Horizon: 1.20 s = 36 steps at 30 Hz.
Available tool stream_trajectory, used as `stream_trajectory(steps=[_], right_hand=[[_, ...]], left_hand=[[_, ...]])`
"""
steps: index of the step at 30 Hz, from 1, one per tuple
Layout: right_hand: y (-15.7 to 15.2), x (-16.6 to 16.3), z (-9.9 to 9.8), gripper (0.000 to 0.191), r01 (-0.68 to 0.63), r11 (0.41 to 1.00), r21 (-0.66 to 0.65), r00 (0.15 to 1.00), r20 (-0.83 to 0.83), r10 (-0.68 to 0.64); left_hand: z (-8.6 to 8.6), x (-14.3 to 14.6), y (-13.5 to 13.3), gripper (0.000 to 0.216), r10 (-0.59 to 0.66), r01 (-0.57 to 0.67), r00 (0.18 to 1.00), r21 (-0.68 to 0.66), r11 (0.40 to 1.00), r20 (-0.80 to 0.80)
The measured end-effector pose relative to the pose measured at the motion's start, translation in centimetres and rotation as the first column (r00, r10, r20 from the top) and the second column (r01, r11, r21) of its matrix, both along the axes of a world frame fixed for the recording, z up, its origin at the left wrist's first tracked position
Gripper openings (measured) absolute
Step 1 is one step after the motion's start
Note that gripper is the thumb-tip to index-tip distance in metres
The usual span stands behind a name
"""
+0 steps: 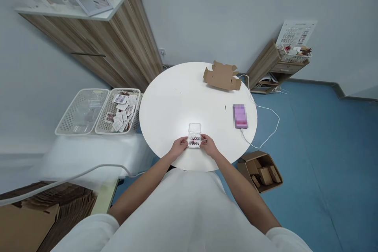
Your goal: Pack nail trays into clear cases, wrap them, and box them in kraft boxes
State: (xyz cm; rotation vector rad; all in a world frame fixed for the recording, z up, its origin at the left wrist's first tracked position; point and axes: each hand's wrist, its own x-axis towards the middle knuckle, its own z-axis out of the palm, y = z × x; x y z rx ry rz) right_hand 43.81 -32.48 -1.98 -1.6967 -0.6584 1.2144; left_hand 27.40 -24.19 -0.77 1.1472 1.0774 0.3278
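The clear case (194, 136) sits low in the frame's centre on the white table (177, 102), between my left hand (179, 146) and right hand (209, 144), fingertips pinching its sides. Lid open, dark nails in rows inside.

The small case (194, 137) sits on the table (177, 102) near the edge closest to you. Your left hand (179, 146) touches its left side and your right hand (209, 145) its right. Further in and to the right lies the phone (240, 116), its cable (270, 126) running off the table's right edge. The flat carton (222, 76) lies at the far edge. Left of the table, the outer basket (81, 111) and the inner basket (119, 111) sit side by side, the inner one just beside the rim. On the floor to your right stands the open box (260, 170), smaller boxes in it.
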Motion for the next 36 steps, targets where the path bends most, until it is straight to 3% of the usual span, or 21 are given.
stream_trajectory(steps=[3, 9, 15, 21, 27, 36], right_hand=[[-0.5, -0.9, 0.9, 0.054, 0.043, 0.997, 0.063, 0.996, -0.079, -0.038], [-1.3, -1.8, 3.8, 0.049, 0.131, 0.984, 0.124, 0.977, -0.184, -0.107], [-2.3, -1.1, 6.1, 0.041, 0.212, 0.977, 0.031, 0.951, -0.237, -0.199], [-2.6, -0.7, 7.3, 0.043, 0.275, 0.960, 0.057, 0.929, -0.271, -0.250], [-2.9, -1.4, 8.4, 0.045, 0.294, 0.950, 0.105, 0.918, -0.307, -0.250], [-2.9, -1.5, 9.4, 0.035, 0.270, 0.947, 0.172, 0.948, -0.221, -0.230]], left_hand=[[0.9, -1.1, 0.2, 0.042, 0.015, -0.010, 0.998, -0.088, 0.996, 0.059], [2.8, -2.1, 1.0, 0.045, -0.040, 0.055, 0.989, -0.098, 0.994, 0.145], [4.2, -1.9, 0.7, 0.046, -0.095, 0.120, 0.975, -0.117, 0.986, 0.200], [5.7, -1.6, 0.0, 0.046, -0.190, 0.225, 0.951, -0.123, 0.967, 0.245], [6.5, -1.8, -0.1, 0.044, -0.230, 0.249, 0.944, -0.054, 0.967, 0.237], [7.1, -2.1, -1.0, 0.044, -0.122, 0.173, 0.955, -0.176, 0.969, 0.269]])
